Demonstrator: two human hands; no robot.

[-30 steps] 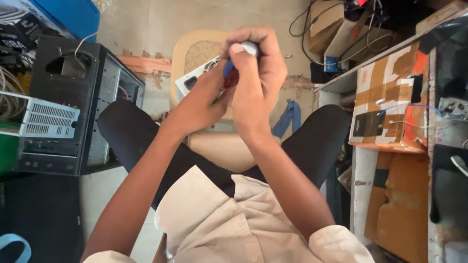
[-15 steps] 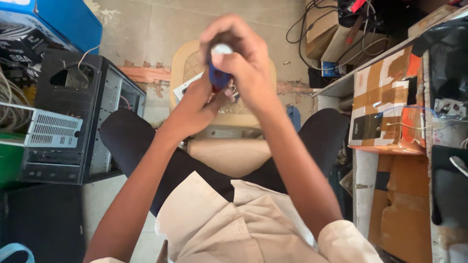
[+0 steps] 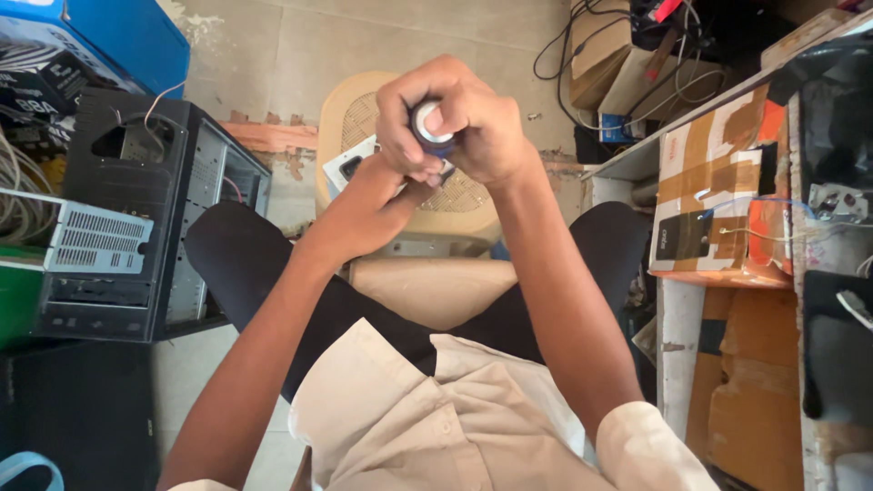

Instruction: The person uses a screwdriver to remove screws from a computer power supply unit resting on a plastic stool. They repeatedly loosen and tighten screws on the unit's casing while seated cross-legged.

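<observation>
Seated, knees apart, over a tan plastic stool (image 3: 400,164) on the far floor. Open black computer case (image 3: 136,218) at left, taped cardboard box (image 3: 718,200) on the worktop at right. Right hand (image 3: 473,123) raised above the stool, grip wrapped tight round a small round blue-and-white object (image 3: 427,123), apparently for steadying. Left hand (image 3: 373,209) just beneath, fingers pinching something under it; exact hold hidden by the right fist. Object mostly covered, kind hard to tell. White flat item (image 3: 350,164) on the stool, partly hidden.
</observation>
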